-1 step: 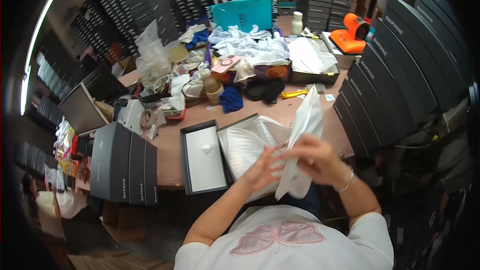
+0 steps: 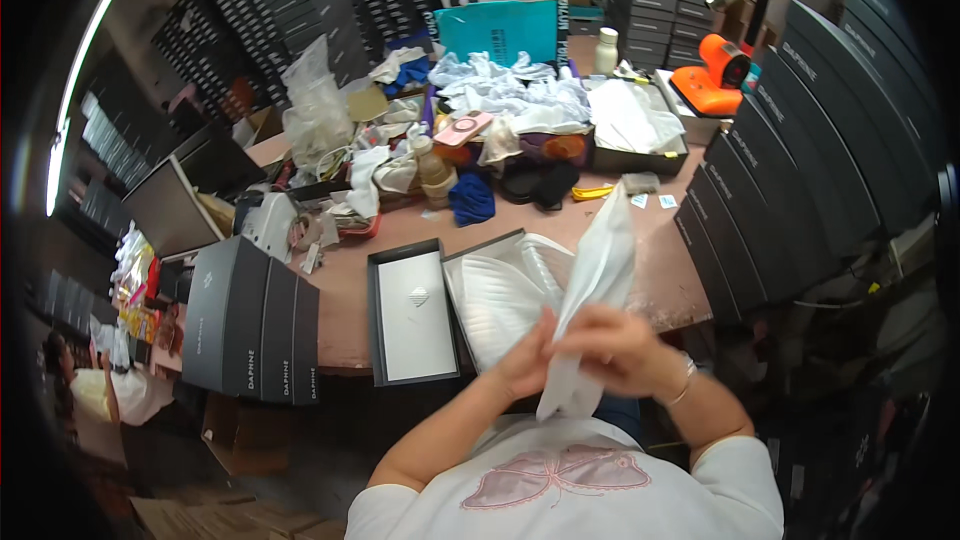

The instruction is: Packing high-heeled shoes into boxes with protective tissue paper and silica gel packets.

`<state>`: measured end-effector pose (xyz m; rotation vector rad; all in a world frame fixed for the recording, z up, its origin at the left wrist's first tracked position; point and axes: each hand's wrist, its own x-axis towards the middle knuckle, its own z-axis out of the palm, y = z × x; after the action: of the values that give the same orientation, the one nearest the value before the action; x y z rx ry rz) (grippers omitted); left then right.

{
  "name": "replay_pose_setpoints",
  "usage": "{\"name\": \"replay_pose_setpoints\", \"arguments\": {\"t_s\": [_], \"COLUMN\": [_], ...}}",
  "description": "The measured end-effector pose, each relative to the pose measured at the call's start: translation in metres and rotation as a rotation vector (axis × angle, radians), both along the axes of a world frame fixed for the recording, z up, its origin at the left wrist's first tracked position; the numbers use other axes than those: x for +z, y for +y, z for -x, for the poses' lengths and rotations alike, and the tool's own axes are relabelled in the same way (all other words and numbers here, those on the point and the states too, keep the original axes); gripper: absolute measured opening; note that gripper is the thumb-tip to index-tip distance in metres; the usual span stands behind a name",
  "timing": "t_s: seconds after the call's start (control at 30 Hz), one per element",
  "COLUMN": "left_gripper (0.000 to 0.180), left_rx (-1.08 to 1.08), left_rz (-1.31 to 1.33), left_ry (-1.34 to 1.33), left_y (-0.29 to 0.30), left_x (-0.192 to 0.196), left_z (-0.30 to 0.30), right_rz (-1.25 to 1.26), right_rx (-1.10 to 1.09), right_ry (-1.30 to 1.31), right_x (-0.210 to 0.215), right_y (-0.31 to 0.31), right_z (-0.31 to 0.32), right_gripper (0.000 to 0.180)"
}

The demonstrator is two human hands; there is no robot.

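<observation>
After spread fingers drew together, left hand [image 2: 522,366] met long white pliable sheet [image 2: 600,255], own grip unclear; right hand [image 2: 618,348] clamped sheet, so both hands worked it. Beyond left hand, white ribbed bundle [image 2: 497,300] lay inside open dark-grey box [image 2: 484,245].

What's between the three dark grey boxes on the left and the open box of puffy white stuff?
The head view shows a shallow, dark rectangular lid, white inside, plus pinkish tabletop.

The pinkish table [image 2: 345,310] carries an open box [image 2: 486,244], a lid [image 2: 412,335] and a blue cloth [image 2: 471,200].
</observation>
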<state>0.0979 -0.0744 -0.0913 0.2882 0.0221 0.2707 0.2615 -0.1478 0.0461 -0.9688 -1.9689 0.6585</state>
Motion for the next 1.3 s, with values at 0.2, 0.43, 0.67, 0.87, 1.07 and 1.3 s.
{"name": "replay_pose_setpoints", "arguments": {"t_s": [0.2, 0.43, 0.67, 0.87, 1.07, 1.3], "left_gripper": [0.062, 0.087, 0.075, 0.075, 0.076, 0.072], "left_rx": [0.561, 0.591, 0.914, 0.705, 0.656, 0.851], "left_rz": [-0.517, -1.36, -0.694, -0.861, -1.038, -0.719], "left_ry": [0.589, 1.227, 1.005, 1.061, 1.186, 1.073], "left_y": [-0.02, 0.051, 0.043, 0.035, 0.032, 0.038], "left_x": [0.009, 0.059, -0.092, -0.115, -0.112, -0.131], "left_z": [0.071, 0.125, 0.002, -0.002, -0.004, -0.027], "right_rz": [0.471, 0.604, 0.426, 0.534, 0.565, 0.643], "right_rx": [0.539, 0.072, -0.393, -0.544, -0.818, -0.541], "right_ry": [0.369, 0.304, -0.189, -0.051, 0.07, 0.799], "right_x": [-0.052, -0.088, -0.187, -0.157, -0.281, -0.162], "right_y": [-0.004, -0.012, 0.033, 0.037, 0.095, 0.124], "right_z": [0.038, 0.016, 0.044, -0.014, -0.057, -0.055], "right_gripper": [0.032, 0.081, 0.07, 0.053, 0.034, 0.024]}}
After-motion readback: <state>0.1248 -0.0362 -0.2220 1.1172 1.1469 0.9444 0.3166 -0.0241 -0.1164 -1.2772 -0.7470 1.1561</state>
